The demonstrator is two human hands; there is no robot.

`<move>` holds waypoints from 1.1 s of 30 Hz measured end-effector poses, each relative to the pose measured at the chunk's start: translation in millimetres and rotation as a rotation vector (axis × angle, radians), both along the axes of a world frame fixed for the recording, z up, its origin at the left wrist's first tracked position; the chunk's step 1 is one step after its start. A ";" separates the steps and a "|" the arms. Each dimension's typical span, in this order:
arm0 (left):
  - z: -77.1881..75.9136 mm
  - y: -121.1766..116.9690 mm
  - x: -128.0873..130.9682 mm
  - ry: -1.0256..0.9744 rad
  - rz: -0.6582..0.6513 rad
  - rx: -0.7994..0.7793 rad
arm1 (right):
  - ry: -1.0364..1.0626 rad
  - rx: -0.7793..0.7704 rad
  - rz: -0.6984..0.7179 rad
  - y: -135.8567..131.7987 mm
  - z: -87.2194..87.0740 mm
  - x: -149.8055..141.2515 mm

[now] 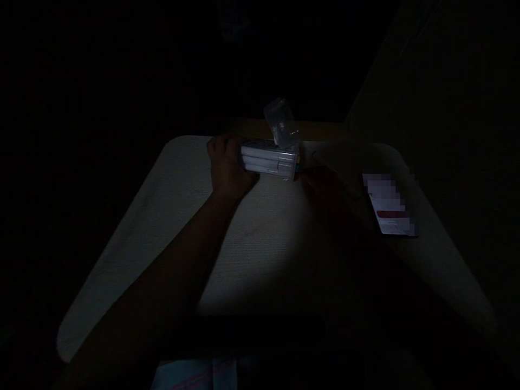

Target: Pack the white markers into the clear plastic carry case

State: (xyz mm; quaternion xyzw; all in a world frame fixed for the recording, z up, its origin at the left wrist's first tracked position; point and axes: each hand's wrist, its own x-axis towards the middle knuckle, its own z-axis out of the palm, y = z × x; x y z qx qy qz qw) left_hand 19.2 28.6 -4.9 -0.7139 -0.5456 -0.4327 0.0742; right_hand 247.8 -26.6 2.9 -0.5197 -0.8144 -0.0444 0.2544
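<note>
A clear plastic case of white-barrelled pens or markers (266, 161) lies on its side near the far edge of the table. Its transparent lid flap (281, 123) stands raised at the right end. Yellow and blue tips show at that end. My left hand (229, 165) is closed around the case's left end. In deep shadow, my right hand (323, 184) is close by the right end; its fingers are too dark to tell whether they grip anything. A thin, faint line lies just beyond my right hand, too dim to name.
The pale table (134, 227) has rounded corners. A phone (388, 205) with a lit, partly pixelated screen lies on its right side. Patterned cloth (195, 375) shows at the bottom edge. Darkness hides most of the surroundings.
</note>
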 end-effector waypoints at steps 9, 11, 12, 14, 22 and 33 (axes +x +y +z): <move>-0.4 1.2 -1.3 -0.001 -0.022 -0.015 | 0.120 0.062 0.036 3.0 -4.7 -2.9; 0.0 0.8 -1.4 0.008 -0.033 -0.016 | 0.141 0.074 0.032 6.1 -9.4 -3.3; 0.1 0.7 -1.4 0.014 -0.033 -0.012 | 0.153 0.081 0.032 8.3 -10.9 -3.7; 0.0 0.5 -1.2 0.021 -0.018 0.001 | 0.181 0.096 0.033 13.8 -11.0 -5.8; 0.0 -0.6 -0.7 0.031 0.001 0.013 | 0.147 0.047 -0.110 29.6 8.0 -19.6; 0.5 -0.9 -0.1 0.036 0.001 0.020 | 0.303 0.206 -0.103 22.3 -2.9 6.5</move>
